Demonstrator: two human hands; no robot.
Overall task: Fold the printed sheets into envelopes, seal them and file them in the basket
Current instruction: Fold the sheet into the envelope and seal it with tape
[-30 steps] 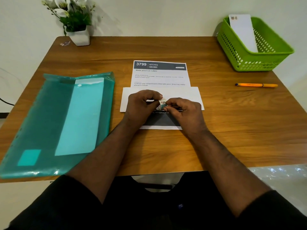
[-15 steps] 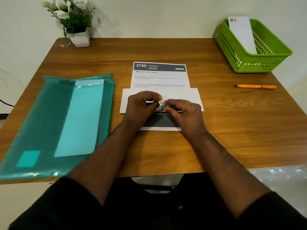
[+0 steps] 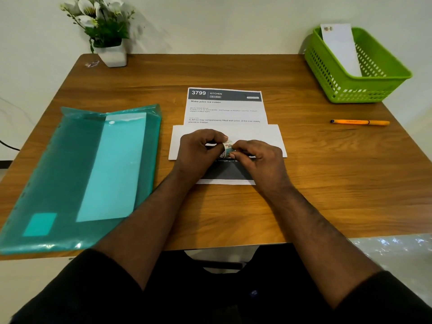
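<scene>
Nothing moved: both hands still pinch tape roll.

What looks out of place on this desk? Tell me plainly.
Little stands out. A small crumpled clear scrap lies loose by the flower pot at the table's far left corner. The envelope in the green basket leans propped, poking above the rim.
</scene>
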